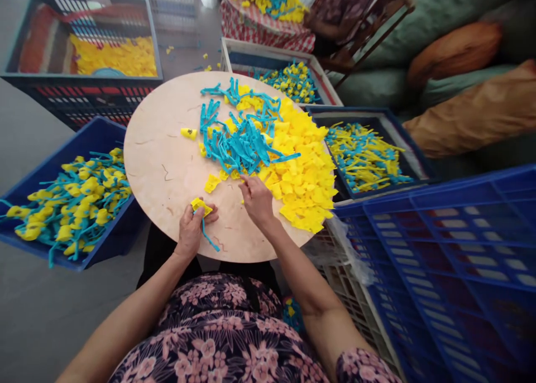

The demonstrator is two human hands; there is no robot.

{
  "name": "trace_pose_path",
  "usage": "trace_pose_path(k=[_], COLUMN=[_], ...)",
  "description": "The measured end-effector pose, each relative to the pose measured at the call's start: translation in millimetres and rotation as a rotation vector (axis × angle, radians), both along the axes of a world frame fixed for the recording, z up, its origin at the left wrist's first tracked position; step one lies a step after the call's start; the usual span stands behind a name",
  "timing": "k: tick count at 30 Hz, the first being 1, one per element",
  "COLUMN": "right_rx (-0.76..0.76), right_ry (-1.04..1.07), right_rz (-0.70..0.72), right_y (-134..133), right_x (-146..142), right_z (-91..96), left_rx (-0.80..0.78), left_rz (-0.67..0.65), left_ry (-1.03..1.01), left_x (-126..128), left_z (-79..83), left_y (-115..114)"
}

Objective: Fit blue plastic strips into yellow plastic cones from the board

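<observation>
Over the front of the round table [146,165], my left hand [195,225] is closed on a yellow piece [201,206] with a thin blue strip [209,238] hanging below it. My right hand [256,201] hovers at the near edge of the piles, its fingers pinched together; whether anything small is between them is hidden. Just beyond it lies a heap of blue branching rubbery pieces [238,145]. A large pile of yellow pieces [301,171] covers the table's right side. One loose yellow piece [212,182] rests between my hands, another yellow piece [188,133] farther left.
A blue bin [100,243] of joined yellow-and-blue pieces stands at left, a dark crate [84,79] behind it. Two more bins [268,65] [377,187] flank the table's far right. Stacked blue crates [439,249] stand close at right. Another person [343,14] sits beyond.
</observation>
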State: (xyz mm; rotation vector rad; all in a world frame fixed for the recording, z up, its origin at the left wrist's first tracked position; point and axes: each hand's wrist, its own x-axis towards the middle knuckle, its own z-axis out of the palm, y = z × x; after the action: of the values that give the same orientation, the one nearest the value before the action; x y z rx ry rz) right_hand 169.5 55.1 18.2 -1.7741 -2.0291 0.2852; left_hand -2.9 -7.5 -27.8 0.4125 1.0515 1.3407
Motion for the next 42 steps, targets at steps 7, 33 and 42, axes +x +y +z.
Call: trace_pose_path(k=[7,33,42], right_rx=[-0.128,-0.010,0.100], right_ry=[-0.361,-0.329,-0.313], right_rz=[0.005,0.280,0.357], right_y=[46,-9,9], right_x=[-38,21,22], right_z=[17.0,-15.2,-8.8], left_rx=[0.015,0.060,-0.003], left_rz=[-0.029,-0.017,-0.062], left_ry=[-0.022,0.027,-0.061], left_x=[-2,-1,-6], left_z=[-1.1,-2.6,2.0], left_y=[2,3,5])
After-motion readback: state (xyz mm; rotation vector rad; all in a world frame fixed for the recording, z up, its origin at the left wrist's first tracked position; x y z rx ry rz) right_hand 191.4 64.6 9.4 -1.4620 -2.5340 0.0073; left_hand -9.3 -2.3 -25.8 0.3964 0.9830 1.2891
